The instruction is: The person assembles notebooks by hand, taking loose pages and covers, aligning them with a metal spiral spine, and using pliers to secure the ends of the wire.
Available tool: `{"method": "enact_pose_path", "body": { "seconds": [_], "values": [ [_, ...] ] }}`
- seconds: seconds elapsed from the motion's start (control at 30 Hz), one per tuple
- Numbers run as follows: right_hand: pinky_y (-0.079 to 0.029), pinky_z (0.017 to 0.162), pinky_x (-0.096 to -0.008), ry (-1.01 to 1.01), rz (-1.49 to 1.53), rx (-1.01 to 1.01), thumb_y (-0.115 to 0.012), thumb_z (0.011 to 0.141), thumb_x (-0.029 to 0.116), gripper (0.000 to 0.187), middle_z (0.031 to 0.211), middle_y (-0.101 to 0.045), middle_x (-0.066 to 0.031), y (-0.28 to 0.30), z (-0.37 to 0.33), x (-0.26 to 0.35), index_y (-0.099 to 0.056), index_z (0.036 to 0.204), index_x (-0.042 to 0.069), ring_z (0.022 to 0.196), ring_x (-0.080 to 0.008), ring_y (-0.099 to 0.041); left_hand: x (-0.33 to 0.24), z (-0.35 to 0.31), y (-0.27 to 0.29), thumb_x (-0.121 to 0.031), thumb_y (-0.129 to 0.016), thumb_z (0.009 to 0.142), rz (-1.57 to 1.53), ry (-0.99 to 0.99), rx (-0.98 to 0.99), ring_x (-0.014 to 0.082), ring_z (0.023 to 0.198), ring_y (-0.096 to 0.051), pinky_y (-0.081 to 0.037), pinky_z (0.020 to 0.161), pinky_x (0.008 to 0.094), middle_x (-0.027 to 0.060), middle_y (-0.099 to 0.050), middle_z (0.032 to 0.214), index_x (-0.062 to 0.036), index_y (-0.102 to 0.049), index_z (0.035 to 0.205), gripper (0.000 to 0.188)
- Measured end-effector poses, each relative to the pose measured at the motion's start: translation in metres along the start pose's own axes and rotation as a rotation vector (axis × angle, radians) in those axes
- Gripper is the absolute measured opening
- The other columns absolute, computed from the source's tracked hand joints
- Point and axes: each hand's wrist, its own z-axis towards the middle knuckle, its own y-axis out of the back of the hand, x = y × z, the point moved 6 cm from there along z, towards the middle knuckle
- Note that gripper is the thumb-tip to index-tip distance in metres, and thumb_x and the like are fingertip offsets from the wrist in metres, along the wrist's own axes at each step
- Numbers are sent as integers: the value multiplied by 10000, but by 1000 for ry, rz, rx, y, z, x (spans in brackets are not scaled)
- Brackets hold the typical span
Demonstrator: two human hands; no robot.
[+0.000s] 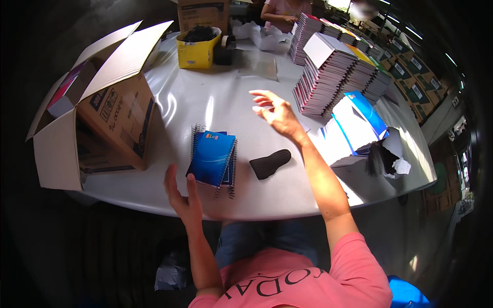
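A small stack of blue spiral notebooks (212, 156) lies on the grey-white table in front of me, its coils showing along the sides. Just left of its near corner is my left hand (184, 200), thumb and fingers apart, holding nothing. My right hand (277, 115) hovers farther out over the table, fingers loosely spread and empty. Between the notebook stack and my right forearm rests a black, ribbed, pad-like object (270, 163) whose kind I cannot make out. To the right of that forearm lies a sunlit pile of blue-covered notebooks (364, 113) with torn wrapping paper.
An open cardboard box (115, 120) with notebooks inside stands at the left. A yellow container (196, 54) of black coils sits at the back. Tall notebook stacks (326, 77) rise at the far right. Another person (284, 11) is across the table (205, 95).
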Motion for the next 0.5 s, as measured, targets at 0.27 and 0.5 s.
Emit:
{"method": "enact_pose_path", "body": {
  "seconds": [0.27,0.5],
  "values": [
    [-501,833,-330,-39,-234,-39,-589,841,115,326,1045,-659,-164,70,-51,36,-598,1162,60,911,-259,-652,-116,-32,-136,-55,-604,852,-424,-96,626,278,1097,-532,-436,914,326,154,-486,1231,-50,-612,1131,280],
    [-465,889,-404,-185,-958,-584,-672,795,453,652,1134,-613,-210,265,-111,64,-513,1272,37,1054,-314,-603,-31,-3,-266,-283,-689,772,348,55,668,390,1156,-473,-450,917,460,217,-423,1287,-38,-453,1269,603]
  ]
}}
